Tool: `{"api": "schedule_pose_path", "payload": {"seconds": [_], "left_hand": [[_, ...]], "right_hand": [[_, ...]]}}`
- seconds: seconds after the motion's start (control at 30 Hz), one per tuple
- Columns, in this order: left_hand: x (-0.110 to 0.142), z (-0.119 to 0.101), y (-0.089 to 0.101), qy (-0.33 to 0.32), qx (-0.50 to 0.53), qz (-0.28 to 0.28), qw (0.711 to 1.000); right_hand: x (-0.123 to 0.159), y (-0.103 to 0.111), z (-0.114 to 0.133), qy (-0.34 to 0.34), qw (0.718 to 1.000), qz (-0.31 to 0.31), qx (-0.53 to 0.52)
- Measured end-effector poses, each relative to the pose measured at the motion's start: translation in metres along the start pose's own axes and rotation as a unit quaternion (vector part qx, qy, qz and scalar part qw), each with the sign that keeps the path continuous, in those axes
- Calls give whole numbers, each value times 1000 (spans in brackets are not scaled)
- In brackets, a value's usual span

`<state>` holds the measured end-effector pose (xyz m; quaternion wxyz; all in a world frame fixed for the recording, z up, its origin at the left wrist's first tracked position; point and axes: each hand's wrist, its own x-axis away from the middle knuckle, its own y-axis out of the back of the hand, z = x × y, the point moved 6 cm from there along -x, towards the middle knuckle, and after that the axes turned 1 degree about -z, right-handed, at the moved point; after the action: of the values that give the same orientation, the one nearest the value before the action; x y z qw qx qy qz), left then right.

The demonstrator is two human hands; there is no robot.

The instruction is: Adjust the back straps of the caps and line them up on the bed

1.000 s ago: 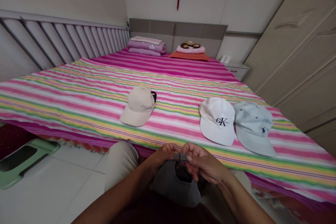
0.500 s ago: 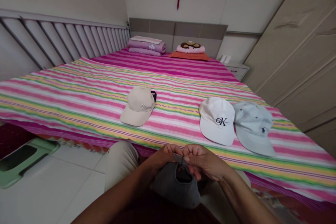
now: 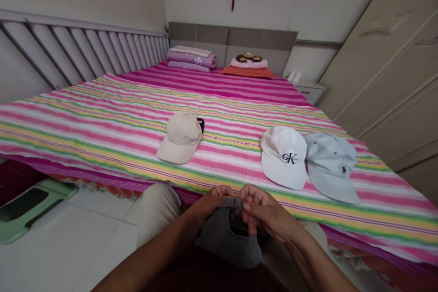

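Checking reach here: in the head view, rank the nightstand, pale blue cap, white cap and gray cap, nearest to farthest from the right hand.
From the right hand:
1. Gray cap, held by it.
2. White cap, just ahead on the bed.
3. Pale blue cap, right of the white one.
4. Nightstand, far ahead, right side.

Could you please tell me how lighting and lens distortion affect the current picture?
Head view: dim light leaves the gray cap murky, its lower edge nearly lost in darkness; head view: the white cap looks brighter, its lettering legible; head view: the wardrobe leans steeply, probably wide-angle stretch; head view: no strong glare.
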<state>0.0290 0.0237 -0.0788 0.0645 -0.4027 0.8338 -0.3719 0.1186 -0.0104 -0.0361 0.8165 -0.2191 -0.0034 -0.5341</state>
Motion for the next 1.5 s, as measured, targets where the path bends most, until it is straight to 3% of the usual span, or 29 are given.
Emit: {"api": "schedule_pose_path", "payload": {"seconds": [0.3,0.6,0.93,1.17,1.3,1.5], "left_hand": [[0,-2,-2,-8,-16,-5,1000],[0,-2,-6,-5,-18,30,999],[3,-1,-9,13,-8,13,1000],[2,0,-7,9,-21,-1,1000],[0,-1,-1,-17,-1,4,1000],[-2,0,-2,-36,81,33,995]], "right_hand": [[-4,-1,-1,-3,997,-24,-78],[-6,2,-3,-59,997,-28,-39],[-6,4,-1,-78,996,-49,0],[-4,5,4,-4,993,-96,73],[0,8,12,105,982,-112,108],[9,-2,24,265,880,-153,362]]}}
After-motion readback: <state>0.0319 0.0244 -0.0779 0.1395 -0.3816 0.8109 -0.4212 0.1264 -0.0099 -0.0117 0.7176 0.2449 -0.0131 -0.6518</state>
